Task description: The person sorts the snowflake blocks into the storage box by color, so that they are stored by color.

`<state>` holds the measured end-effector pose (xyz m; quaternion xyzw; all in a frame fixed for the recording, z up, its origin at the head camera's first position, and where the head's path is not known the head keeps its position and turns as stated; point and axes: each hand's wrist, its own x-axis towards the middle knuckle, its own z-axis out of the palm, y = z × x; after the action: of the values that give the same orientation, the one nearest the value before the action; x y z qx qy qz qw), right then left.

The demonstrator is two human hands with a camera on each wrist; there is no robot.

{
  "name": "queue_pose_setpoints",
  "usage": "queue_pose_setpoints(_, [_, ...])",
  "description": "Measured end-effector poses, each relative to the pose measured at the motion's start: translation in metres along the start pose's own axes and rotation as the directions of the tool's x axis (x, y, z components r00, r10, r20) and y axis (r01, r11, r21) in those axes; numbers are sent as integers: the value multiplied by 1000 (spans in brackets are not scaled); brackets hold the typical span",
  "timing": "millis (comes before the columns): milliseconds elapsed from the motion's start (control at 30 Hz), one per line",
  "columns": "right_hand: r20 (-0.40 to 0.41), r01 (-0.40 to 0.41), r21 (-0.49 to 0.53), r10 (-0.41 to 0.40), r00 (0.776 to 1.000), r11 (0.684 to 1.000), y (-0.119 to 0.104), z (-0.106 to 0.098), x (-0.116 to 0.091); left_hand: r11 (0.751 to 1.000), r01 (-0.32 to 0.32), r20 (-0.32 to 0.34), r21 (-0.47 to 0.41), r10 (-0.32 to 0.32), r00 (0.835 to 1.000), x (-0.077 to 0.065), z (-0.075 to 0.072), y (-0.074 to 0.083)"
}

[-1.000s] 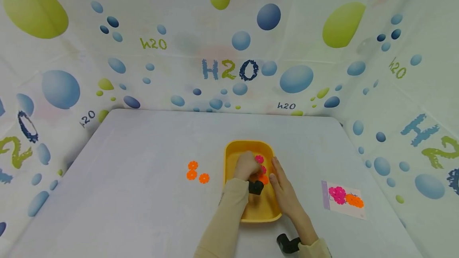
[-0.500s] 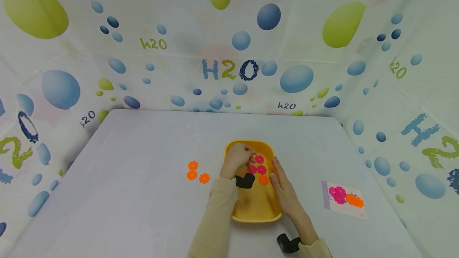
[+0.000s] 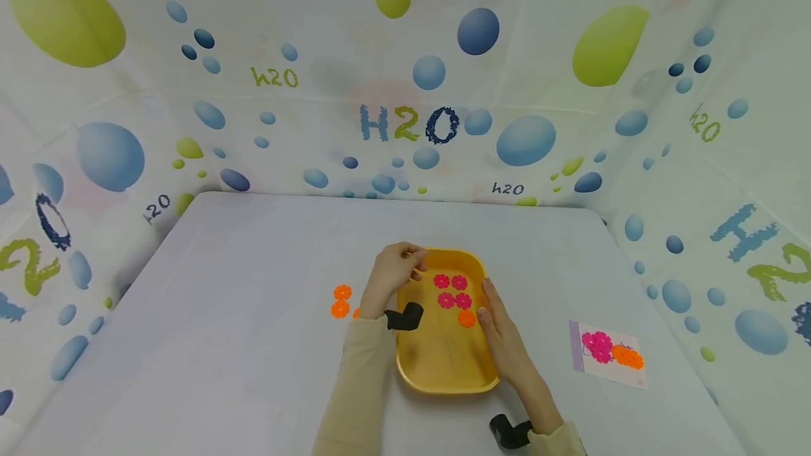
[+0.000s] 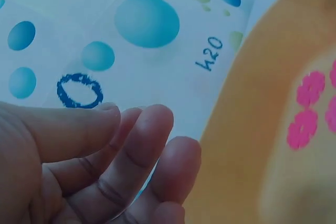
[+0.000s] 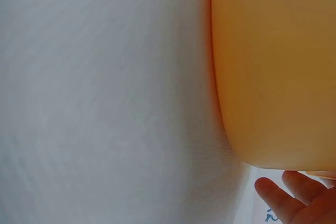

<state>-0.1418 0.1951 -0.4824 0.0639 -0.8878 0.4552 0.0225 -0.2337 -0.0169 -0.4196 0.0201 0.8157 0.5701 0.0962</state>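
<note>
A yellow plastic tray (image 3: 446, 364) holds several pink flower-shaped discs (image 3: 446, 300), grouped near its far end, plus one orange disc (image 3: 467, 319) just below them. Over the tray's left rim is my left hand (image 3: 394, 273), its fingers loosely bent; the left wrist view shows nothing between thumb and fingertips. My right hand (image 3: 505, 336) lies along the tray's right wall with fingers fairly straight, touching it. Only that wall (image 5: 278, 77) and some fingertips (image 5: 273, 198) show in the right wrist view.
On the white table left of the tray lie orange flower discs (image 3: 342, 293), one partly hidden behind my left wrist. A card (image 3: 611, 354) picturing joined pink and orange discs lies to the right. A patterned cloth (image 3: 304, 139) rises around the table.
My left hand has drawn back leftward from the pink discs to the tray's left rim, uncovering them; they now form a compact group. My right hand has stayed at the tray's side.
</note>
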Motion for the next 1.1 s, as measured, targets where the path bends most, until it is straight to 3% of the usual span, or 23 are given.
queue_pose_setpoints(233, [-4, 1, 9, -1, 1000, 1000, 0, 0, -1, 999, 17, -90, 39, -13, 996, -4, -20, -19])
queue_pose_setpoints(467, [7, -6, 16, 6, 1000, 1000, 0, 0, -1, 964, 99, -250, 248, -35, 968, -14, -38, -45])
queue_pose_setpoints(833, [4, -8, 23, 8, 1000, 1000, 1, -1, 0, 941, 153, -290, 302, -62, 955, -23, -47, -64])
queue_pose_setpoints(967, [-1, 0, 16, 0, 1000, 1000, 2, -1, 0, 928, 162, -333, 334, -44, 942, -24, -48, -68])
queue_pose_setpoints(1100, [-4, 1, 11, -1, 1000, 1000, 3, -1, 0, 897, 205, -382, 392, -44, 923, -26, -49, -70])
